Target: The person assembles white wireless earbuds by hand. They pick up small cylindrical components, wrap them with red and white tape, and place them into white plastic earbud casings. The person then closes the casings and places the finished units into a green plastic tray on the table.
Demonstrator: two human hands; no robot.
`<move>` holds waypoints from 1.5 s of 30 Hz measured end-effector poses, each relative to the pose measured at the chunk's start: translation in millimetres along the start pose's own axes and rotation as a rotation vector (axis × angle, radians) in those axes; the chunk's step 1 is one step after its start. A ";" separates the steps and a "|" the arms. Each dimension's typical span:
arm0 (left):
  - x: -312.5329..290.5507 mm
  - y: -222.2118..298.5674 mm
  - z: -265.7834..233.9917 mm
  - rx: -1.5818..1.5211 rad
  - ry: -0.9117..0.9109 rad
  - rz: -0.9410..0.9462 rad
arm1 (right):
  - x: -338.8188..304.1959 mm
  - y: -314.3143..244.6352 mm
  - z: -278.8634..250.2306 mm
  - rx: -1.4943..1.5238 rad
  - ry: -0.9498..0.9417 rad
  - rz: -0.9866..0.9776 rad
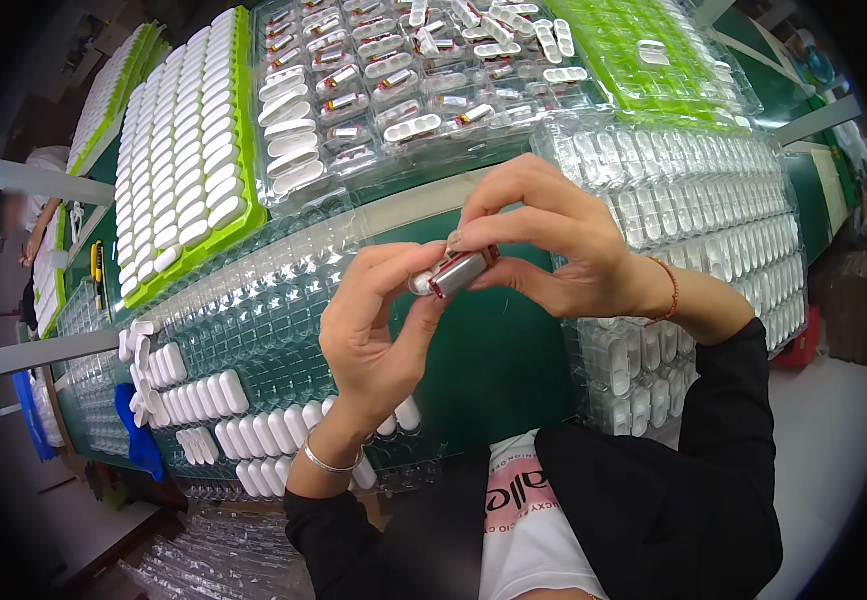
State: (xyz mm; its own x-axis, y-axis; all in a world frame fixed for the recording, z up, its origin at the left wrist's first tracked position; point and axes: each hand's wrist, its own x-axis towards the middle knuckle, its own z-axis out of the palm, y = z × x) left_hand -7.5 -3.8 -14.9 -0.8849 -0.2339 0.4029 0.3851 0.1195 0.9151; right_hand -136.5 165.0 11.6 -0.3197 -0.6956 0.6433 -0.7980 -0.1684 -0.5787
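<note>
Above the green tabletop [493, 370], both of my hands hold one small silver battery assembly [461, 273] with red edges and a whitish end piece. My left hand [371, 325] pinches its left end between thumb and fingers. At the other end, my right hand [565, 238] is closed on it, with the thumb below and the fingers above. The fingers hide part of the assembly, and its fine parts are too small to make out.
At the back lies a clear tray [383, 75] of white shells and red-and-silver parts. Green trays [249, 215] of white cases stand left. Stacked clear trays [688, 190] flank my right arm. White cases [273, 430], a blue cloth [138, 430] and a yellow cutter [98, 268] lie left.
</note>
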 end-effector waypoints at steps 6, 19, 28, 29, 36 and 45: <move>-8.3 3.2 -5.7 -0.140 -0.001 -0.128 | -6.5 -6.8 7.6 0.099 0.030 0.129; -10.0 11.7 -3.3 0.320 0.032 0.001 | -2.9 -14.1 16.4 0.132 -0.016 0.144; -15.2 14.2 -0.6 0.228 0.046 -0.091 | -4.1 -16.1 16.8 0.160 -0.041 0.260; -15.1 13.7 -0.9 0.221 0.040 -0.086 | -4.5 -15.8 17.7 0.145 -0.037 0.251; -18.6 8.3 -6.7 0.157 -0.088 -0.029 | -4.3 -14.4 18.3 0.202 -0.115 0.214; -13.6 8.3 -12.9 0.133 -0.091 -0.066 | -6.5 -15.1 27.1 0.236 -0.025 0.212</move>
State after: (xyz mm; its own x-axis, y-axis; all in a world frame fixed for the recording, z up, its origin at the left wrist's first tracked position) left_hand 11.1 -12.0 -12.6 -0.9295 -0.1583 0.3332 0.2924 0.2349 0.9270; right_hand -108.5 153.1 2.6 -0.4511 -0.7491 0.4852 -0.5738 -0.1730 -0.8005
